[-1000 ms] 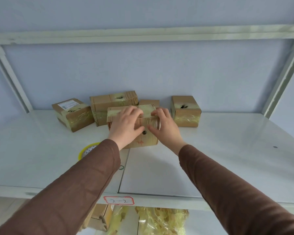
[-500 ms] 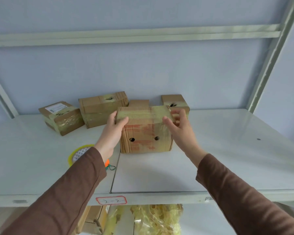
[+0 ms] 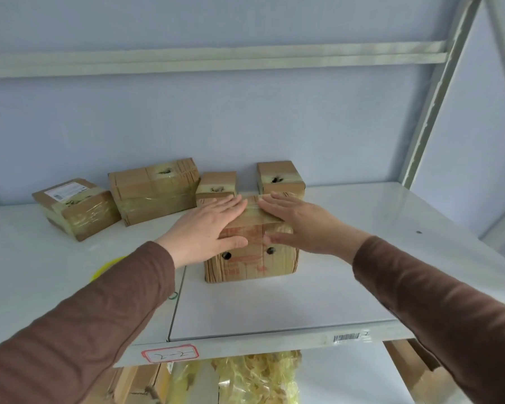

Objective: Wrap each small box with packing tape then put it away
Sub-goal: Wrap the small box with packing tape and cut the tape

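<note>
the box (image 3: 250, 252), banded with tape (image 3: 252, 215), is set on the white shelf (image 3: 274, 301) near its front middle, two round holes seen in its near face. its top is pressed by the left hand (image 3: 207, 228) and the right hand (image 3: 301, 221), each grip spread flat, fingers straight, thumbs laid over the near face. four taped boxes (image 3: 155, 191) are lined along the wall from 10 to 12 o'clock of it. a yellow roll (image 3: 107, 269) is glimpsed at 9 o'clock, mostly hidden by the left sleeve.
</note>
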